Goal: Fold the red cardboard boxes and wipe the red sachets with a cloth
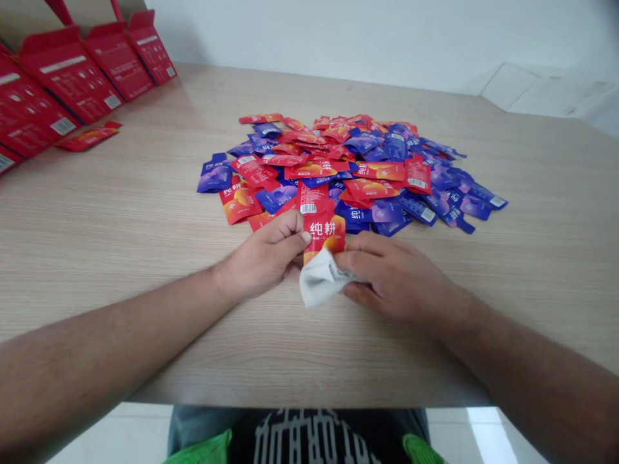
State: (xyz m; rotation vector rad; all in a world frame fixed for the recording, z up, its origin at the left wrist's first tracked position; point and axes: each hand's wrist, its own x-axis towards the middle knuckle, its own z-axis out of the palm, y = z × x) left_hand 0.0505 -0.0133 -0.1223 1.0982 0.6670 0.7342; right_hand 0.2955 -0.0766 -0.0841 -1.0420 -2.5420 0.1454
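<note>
Nearest the camera, a black garment with white lettering is showing below the worktop's near edge, flanked by grey trousers and green patches, with white floor tiles on either side.

Just beyond that edge, the hands are meeting around a red sachet printed with 纯耕. The left hand is partly closed, with its curled fingers and thumb gripping the sachet's left edge. The right hand is closed on a crumpled white cloth, pressing it over the sachet's lower end and hiding that end from view. Both forearms are reaching in from the lower corners and covering much of the near worktop.

Directly behind the hands, a heaped pile of red and blue sachets is spreading across the middle of the worktop, its near edge just beside the held sachet. Well off to the far left, a row of red cartons is standing with flaps raised, and a loose red sachet is lying just beside them. A white wall is rising beyond the far edge.
</note>
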